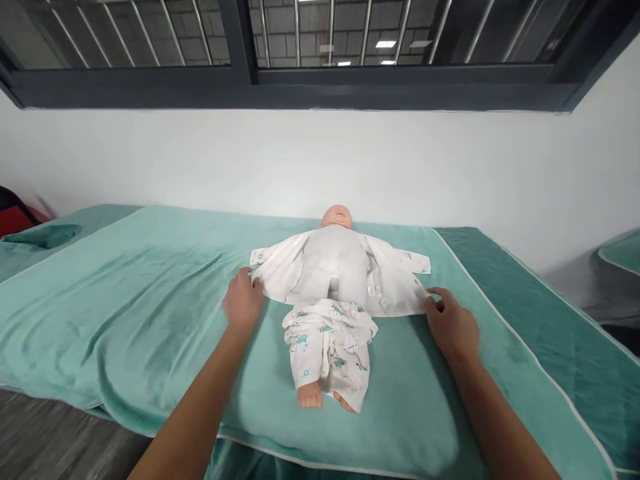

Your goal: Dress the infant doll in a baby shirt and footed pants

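Note:
A baby doll lies on its back, head toward the wall. Its white baby shirt is spread wide at both sides, sleeves stretched outward, leaving the white torso uncovered. Printed white pants sit bunched low on the doll's hips and legs, with the feet poking out below. With closed fingertips my left hand pinches the shirt's left front edge. On the other side my right hand pinches the lower corner of the right front panel between thumb and finger.
A green blanket with soft wrinkles covers the bed under the doll. Behind it rises a white wall with a dark-framed barred window. Something red and black stands at the far left.

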`<state>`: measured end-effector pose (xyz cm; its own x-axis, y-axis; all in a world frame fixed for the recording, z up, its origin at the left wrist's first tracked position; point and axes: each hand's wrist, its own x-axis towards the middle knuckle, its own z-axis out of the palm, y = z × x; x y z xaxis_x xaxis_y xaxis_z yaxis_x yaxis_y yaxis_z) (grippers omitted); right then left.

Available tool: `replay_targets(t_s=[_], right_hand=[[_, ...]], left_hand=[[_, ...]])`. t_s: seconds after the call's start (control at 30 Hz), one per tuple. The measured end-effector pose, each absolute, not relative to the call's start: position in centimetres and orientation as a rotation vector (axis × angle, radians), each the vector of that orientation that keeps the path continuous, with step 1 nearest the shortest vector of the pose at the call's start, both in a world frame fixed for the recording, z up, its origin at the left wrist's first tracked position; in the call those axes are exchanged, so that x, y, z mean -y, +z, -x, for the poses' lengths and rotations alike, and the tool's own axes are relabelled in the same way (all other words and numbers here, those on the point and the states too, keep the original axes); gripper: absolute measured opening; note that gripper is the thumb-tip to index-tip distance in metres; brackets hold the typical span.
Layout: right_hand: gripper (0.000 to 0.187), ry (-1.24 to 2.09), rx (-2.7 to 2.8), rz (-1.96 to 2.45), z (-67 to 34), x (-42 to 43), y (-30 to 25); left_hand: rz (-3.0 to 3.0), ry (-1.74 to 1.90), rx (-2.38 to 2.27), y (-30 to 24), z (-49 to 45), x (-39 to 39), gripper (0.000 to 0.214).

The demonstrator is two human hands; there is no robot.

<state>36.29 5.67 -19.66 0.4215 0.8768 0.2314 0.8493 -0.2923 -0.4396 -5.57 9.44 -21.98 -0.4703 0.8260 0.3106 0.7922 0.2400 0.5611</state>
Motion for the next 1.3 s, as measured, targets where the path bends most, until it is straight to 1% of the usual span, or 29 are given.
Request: replay_targets(t_s=[0.1, 0.2, 0.27, 0.33, 0.4, 0.47, 0.57, 0.77, 0.9, 0.97, 1.17, 1.23, 1.3], right_hand=[[0.034, -0.007, 1.467, 2.116, -35.7, -5.4, -19.7], [0.026, 0.03, 1.444, 1.819, -34.3, -5.1, -19.9], [0.023, 0.203, 1.488, 1.582, -32.7, -5.0, -19.8], [0.022, 0.472, 1.575, 1.4, -30.6, -5.1, -19.6], [0.023, 0.755, 1.615, 1.259, -28.6, -5.5, -19.3], [0.024, 0.957, 1.59, 1.156, -27.3, -5.9, -19.1], [0.023, 1.095, 1.564, 1.039, -26.8, -6.2, -19.0], [0.021, 1.177, 1.714, 0.928, -28.1, -5.7, -19.2], [0.023, 1.25, 1.67, 0.943, -28.2, -5.7, -19.7], [0.022, 1.21, 1.611, 0.981, -28.1, -5.8, -20.0], [0.017, 0.927, 1.615, 0.978, -27.3, -5.9, -20.5], [0.017, 0.9, 1.627, 0.983, -27.2, -5.9, -20.3], [0.022, 0.94, 1.621, 1.032, -27.2, -5.9, -20.1]], left_hand=[[-1.889, 1.128, -2.424, -22.1, 4.7, -9.0, 0.036], [-2.048, 1.269, -2.093, -22.1, 3.5, -8.2, 0.025], [-1.96, 1.281, -1.751, -21.9, 2.5, -7.5, 0.018], [-1.739, 1.231, -1.493, -21.7, 1.8, -6.8, 0.016], [-1.549, 1.175, -1.353, -21.6, 1.4, -6.2, 0.018], [-1.472, 1.133, -1.267, -21.5, 1.5, -5.8, 0.021], [-1.463, 1.073, -1.141, -21.4, 2.0, -5.6, 0.024], [-1.501, 0.982, -0.844, -21.0, 2.9, -5.7, 0.023], [-1.466, 0.918, -0.78, -20.8, 3.1, -5.8, 0.02], [-1.442, 0.963, -0.771, -20.9, 3.1, -5.9, 0.02], [-1.355, 1.102, -0.784, -21.4, 2.8, -5.8, 0.017], [-1.327, 1.136, -0.814, -21.6, 2.6, -5.8, 0.018], [-1.296, 1.187, -0.848, -21.7, 2.5, -5.8, 0.018]])
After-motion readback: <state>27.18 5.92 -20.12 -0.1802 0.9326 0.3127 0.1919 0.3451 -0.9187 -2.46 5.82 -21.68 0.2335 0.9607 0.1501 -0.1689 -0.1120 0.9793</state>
